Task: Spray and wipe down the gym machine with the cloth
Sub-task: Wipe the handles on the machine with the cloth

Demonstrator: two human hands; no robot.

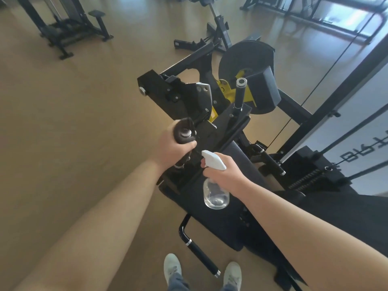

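The gym machine (189, 97) fills the middle of the view, its black padded seat (210, 223) running toward 5 o'clock. The left hand (170, 148) has its fingers (189, 146) curled round a dark cloth (184, 128), which is bunched over the end of a handle (178, 166) on the machine's near side. The right hand (226, 175), just beside it at 4 o'clock, grips the neck of a spray bottle (216, 196). One finger is on the trigger under the white spray head (213, 162), and the nozzle points toward 10 o'clock at the wrapped handle.

The cloth looks soft and limp, so it should mould to the round bar; wrapping it fully and sliding along the bar seems the best hold. The bottle is clear plastic with only a little liquid showing, so it is probably light and easy to carry one-handed by the neck. It may turn slick if spray runs down it. The machine is rigid steel and heavy. It should stay put under firm rubbing, though hinged parts might swing.
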